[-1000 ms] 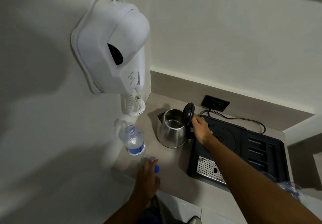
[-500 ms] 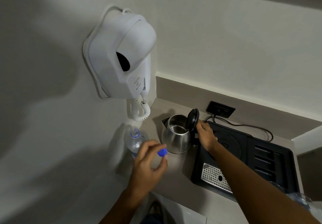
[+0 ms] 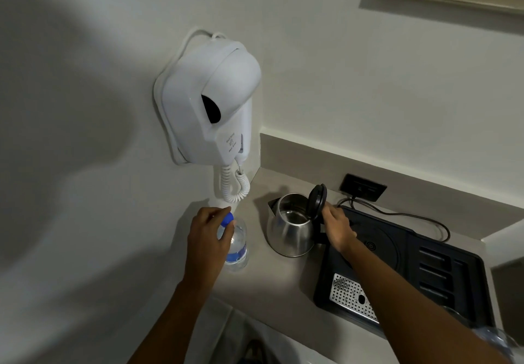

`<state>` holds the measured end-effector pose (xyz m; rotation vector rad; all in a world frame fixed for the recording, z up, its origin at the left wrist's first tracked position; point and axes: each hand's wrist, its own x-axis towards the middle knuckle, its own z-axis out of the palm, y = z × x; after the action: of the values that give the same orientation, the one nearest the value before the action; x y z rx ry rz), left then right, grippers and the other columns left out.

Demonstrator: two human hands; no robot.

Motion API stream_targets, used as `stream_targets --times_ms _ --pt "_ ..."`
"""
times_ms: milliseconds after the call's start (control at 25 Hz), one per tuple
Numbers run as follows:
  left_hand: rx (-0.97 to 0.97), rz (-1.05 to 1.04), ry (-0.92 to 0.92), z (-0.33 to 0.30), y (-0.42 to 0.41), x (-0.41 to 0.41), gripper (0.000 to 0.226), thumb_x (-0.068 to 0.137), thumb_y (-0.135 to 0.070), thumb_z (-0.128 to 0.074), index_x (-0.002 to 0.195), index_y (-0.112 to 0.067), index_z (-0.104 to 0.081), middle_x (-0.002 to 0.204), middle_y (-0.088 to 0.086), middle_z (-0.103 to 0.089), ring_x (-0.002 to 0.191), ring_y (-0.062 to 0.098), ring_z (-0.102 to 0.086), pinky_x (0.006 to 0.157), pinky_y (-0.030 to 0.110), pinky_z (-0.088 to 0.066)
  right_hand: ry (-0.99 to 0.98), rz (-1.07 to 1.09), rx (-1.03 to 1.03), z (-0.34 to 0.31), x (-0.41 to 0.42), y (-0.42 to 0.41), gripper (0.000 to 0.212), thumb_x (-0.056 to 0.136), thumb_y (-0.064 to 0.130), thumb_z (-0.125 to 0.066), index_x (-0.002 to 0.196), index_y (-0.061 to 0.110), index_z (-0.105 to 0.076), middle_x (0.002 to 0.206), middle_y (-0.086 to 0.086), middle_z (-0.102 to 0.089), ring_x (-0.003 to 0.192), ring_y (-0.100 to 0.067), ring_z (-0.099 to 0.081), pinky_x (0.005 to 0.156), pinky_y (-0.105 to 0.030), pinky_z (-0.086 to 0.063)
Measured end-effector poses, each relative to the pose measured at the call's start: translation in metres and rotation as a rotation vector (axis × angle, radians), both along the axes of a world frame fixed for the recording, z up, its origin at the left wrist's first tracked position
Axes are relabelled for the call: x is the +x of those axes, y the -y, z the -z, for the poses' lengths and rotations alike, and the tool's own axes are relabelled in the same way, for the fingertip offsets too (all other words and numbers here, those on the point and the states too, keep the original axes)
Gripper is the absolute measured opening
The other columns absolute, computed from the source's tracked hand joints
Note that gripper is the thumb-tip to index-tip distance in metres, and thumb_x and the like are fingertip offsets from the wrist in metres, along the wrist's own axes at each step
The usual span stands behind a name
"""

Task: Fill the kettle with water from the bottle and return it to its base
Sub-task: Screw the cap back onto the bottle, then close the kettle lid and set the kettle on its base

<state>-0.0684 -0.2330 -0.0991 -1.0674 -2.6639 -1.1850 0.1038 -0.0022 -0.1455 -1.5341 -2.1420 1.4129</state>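
— Left hand (image 3: 208,240), see it? It is curling over the top of the water bottle (image 3: 236,247), fingers bent, pinching the small blue cap (image 3: 227,219) right at the bottle's neck. Whether the cap is sitting on the threads or just being held against them, I cannot tell from where I am standing.

— And the bottle itself?

— It is standing upright on the beige counter (image 3: 272,278), at the left end, close to the wall, under the coiled cord of the white hair dryer (image 3: 211,108) that is hanging on the wall.

— What about the kettle?

— Just right of the bottle, the steel kettle (image 3: 289,229) is sitting on the counter with its black lid (image 3: 317,200) standing open and its spout pointing left. It is resting beside the black tray (image 3: 442,273), not on the round base (image 3: 377,246) set into it.

— Is the other hand doing anything?

— The right hand (image 3: 337,226) is reaching in from the near right, fingers partly closed around the kettle's handle side, just below the raised lid. The handle is mostly hidden behind the hand, so I am only guessing at how firm the grip is.

— Anything further right?

— A black cord (image 3: 419,217) is running from the tray to a dark wall socket (image 3: 363,187) at the far side.
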Motion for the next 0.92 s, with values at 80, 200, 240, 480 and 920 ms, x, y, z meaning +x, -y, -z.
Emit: stream_targets --times_ms 80,200,240,480,920 --pt "0.005 0.028 -0.026 0.006 0.001 -0.002 0.034 0.079 -0.007 -0.079 0.11 0.003 -0.069 0.108 0.021 -0.069 0.097 0.033 -0.065 0.087 0.04 -0.053 0.004 -0.004 -0.004 -0.002 -0.001 0.0 0.057 0.094 0.065 -0.02 0.144 0.046 -0.041 0.158 -0.01 -0.032 0.146 -0.038 -0.022 0.112 -0.064 -0.002" --pt "-0.046 0.069 -0.074 0.01 0.003 -0.008 0.041 0.078 -0.013 -0.081 0.114 -0.002 -0.067 0.111 0.018 -0.07 0.1 0.034 -0.065 0.087 0.035 -0.048 -0.001 0.013 -0.009 -0.002 -0.002 0.001 0.056 0.093 0.066 -0.021 0.141 0.048 -0.044 0.156 -0.009 -0.035 0.145 -0.038 -0.024 0.112 -0.063 -0.003" --pt "-0.068 0.076 -0.109 0.01 0.003 -0.008 0.046 0.077 -0.018 -0.083 0.117 -0.005 -0.065 0.114 0.015 -0.069 0.102 0.032 -0.064 0.088 0.035 -0.048 0.001 0.02 -0.011 -0.001 -0.002 0.001 0.057 0.092 0.067 -0.021 0.141 0.048 -0.044 0.155 -0.009 -0.036 0.145 -0.038 -0.025 0.112 -0.063 -0.004" --pt "-0.032 0.227 -0.319 -0.004 -0.02 -0.001 0.049 0.083 -0.041 -0.067 0.127 -0.021 -0.059 0.133 0.002 -0.061 0.12 0.02 -0.054 0.098 0.037 -0.045 0.015 -0.023 -0.066 -0.01 -0.013 -0.006 0.096 0.062 0.091 -0.028 0.142 0.041 -0.047 0.151 -0.004 -0.048 0.141 -0.035 -0.036 0.115 -0.061 -0.018" --pt "-0.61 0.677 -0.299 0.023 -0.09 0.011 0.068 0.099 -0.039 -0.046 0.153 -0.013 -0.015 0.165 0.004 -0.01 0.151 0.021 -0.008 0.12 0.041 -0.017 0.435 -0.056 0.121 -0.02 -0.052 0.007 0.082 0.076 0.074 -0.046 0.143 0.027 -0.04 0.146 -0.013 -0.042 0.135 -0.044 -0.03 0.101 -0.06 -0.037"
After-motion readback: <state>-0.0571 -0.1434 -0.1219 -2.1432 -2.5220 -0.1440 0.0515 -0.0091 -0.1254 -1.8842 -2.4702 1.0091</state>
